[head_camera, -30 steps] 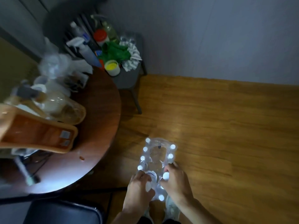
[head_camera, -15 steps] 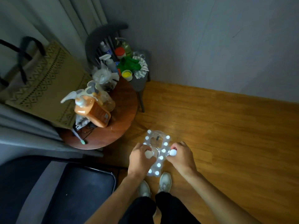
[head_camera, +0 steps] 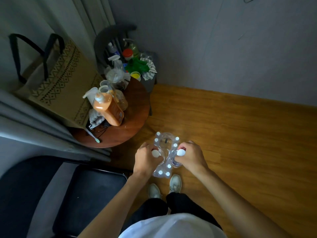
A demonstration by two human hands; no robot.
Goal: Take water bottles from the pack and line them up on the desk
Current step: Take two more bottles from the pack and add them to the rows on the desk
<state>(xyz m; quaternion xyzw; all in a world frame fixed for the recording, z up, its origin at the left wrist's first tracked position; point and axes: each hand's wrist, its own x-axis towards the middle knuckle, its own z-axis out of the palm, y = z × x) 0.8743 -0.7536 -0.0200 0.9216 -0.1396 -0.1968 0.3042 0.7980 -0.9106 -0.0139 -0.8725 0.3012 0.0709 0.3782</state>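
Note:
A clear plastic-wrapped pack of water bottles (head_camera: 165, 145) with white caps stands on the wooden floor in front of my shoes. My left hand (head_camera: 145, 158) is closed around the neck of one white-capped bottle (head_camera: 155, 153) at the pack's left side. On the right side, my right hand (head_camera: 191, 158) grips a second bottle (head_camera: 180, 154) the same way. Both bottles sit higher than the other caps. The round brown table (head_camera: 135, 114) stands just left of the pack.
The table holds an orange pump bottle (head_camera: 109, 107), jars, a cloth and cables. Behind it a dark chair (head_camera: 116, 42) is loaded with spray bottles and green gloves. A patterned tote bag (head_camera: 56, 78) leans by the curtain. A black folding chair seat (head_camera: 85, 191) is at lower left.
The view has pulled up and back from the pack. Each hand has gone from reaching into the pack to gripping a bottle, and both bottles have risen above the others.

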